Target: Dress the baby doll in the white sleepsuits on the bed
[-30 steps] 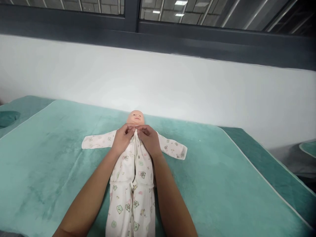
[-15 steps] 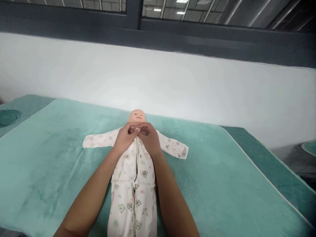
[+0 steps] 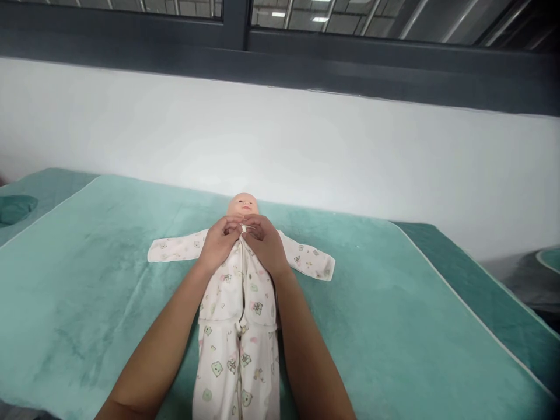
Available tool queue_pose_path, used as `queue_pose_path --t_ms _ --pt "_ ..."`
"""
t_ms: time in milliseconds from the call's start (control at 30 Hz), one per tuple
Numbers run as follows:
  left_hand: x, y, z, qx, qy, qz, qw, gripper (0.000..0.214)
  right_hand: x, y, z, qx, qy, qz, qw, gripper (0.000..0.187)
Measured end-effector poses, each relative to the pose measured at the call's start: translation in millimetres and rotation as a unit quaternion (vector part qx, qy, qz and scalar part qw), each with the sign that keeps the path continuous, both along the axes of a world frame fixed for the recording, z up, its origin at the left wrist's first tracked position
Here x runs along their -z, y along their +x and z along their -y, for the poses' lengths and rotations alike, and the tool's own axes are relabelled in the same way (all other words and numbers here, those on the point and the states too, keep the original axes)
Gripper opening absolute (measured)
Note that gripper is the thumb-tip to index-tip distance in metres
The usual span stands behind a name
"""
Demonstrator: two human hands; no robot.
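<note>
A baby doll (image 3: 242, 203) lies face up on a teal blanket (image 3: 109, 262), dressed in a white romper (image 3: 238, 326) printed with small animals, sleeves spread to both sides. My left hand (image 3: 219, 242) and my right hand (image 3: 262, 240) meet at the doll's collar just under its chin. The fingers of both hands are pinched together on the two front edges of the romper's neckline. What lies between the fingertips is too small to make out. Both forearms run along the doll's body.
The blanket covers a darker green bed (image 3: 459, 280) that reaches a white wall (image 3: 306, 146) under a dark window frame (image 3: 280, 58). A green cushion (image 3: 15, 208) lies at the far left. Another teal-covered surface (image 3: 549, 256) shows at the right edge.
Both hands have crept slightly up the romper's front, from the upper chest to the collar under the chin. The doll has not moved.
</note>
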State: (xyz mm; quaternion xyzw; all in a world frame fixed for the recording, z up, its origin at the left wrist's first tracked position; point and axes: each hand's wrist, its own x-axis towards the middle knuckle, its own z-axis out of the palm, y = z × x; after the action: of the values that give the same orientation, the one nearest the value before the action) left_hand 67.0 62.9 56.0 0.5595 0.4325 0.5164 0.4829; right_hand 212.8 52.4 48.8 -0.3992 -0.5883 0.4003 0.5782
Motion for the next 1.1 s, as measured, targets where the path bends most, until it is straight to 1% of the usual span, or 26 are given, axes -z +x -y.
queue_pose_path --t_ms 200,367,467,567,700,800,967,1100 --pt "2.5 -0.4 0.0 -0.017 -0.004 -0.016 1.0 0.031 1.8 -0.9 -1.2 0.03 -0.026 -0.032 0.999 0.022" --pt "3.3 1.7 0.9 -0.062 0.022 -0.071 0.995 0.022 0.8 -1.0 -1.4 0.034 -0.03 -0.036 0.998 0.02" --pt "1.4 2.9 2.7 -0.087 0.04 -0.116 0.989 0.018 0.0 -0.7 -1.2 0.035 -0.031 -0.033 0.998 0.019" --pt "-0.6 3.7 4.2 -0.104 0.048 -0.138 0.984 0.015 -0.7 -0.5 -1.1 0.041 -0.034 -0.028 0.998 0.02" --pt "-1.4 3.9 5.1 -0.093 0.081 -0.173 0.977 0.013 1.5 0.0 -2.9 0.042 -0.027 -0.026 0.998 0.019" --pt "-2.2 3.5 5.2 -0.068 0.101 -0.191 0.974 0.013 5.3 0.8 -5.8 0.043 -0.016 -0.031 0.998 0.015" --pt "-3.4 2.1 4.4 -0.054 0.083 -0.184 0.978 0.013 8.2 2.9 -7.8 0.025 -0.001 -0.043 0.999 0.013" --pt "-1.5 -0.6 1.7 -0.041 0.088 -0.188 0.977 0.015 6.5 3.2 -6.8 0.031 -0.008 -0.039 0.999 0.011"
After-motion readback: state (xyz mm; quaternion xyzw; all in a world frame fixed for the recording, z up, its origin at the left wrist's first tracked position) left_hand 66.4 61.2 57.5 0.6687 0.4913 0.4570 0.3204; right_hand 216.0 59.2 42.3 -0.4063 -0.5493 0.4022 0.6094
